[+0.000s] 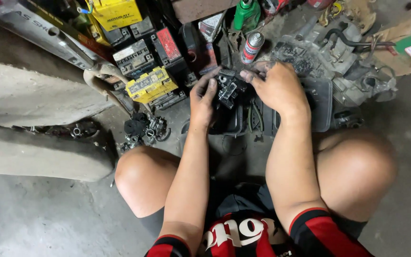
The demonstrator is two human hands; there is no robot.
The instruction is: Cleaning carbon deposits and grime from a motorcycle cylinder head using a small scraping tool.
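Hands meet over a black tray [320,102] on the floor: left hand [202,100] grips a small metal part [228,88], right hand [274,85] pinches its top, keeping it steady between the knees.

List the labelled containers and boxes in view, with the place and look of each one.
Spray can: above the hands, tilted, silver with red and white label.
Green bottle: top centre, upright, green cap.
Yellow battery: left of the left hand, boxy, lying flat.
Yellow box: top left, boxy, pale label.
Red-labelled battery: upper centre, black case.
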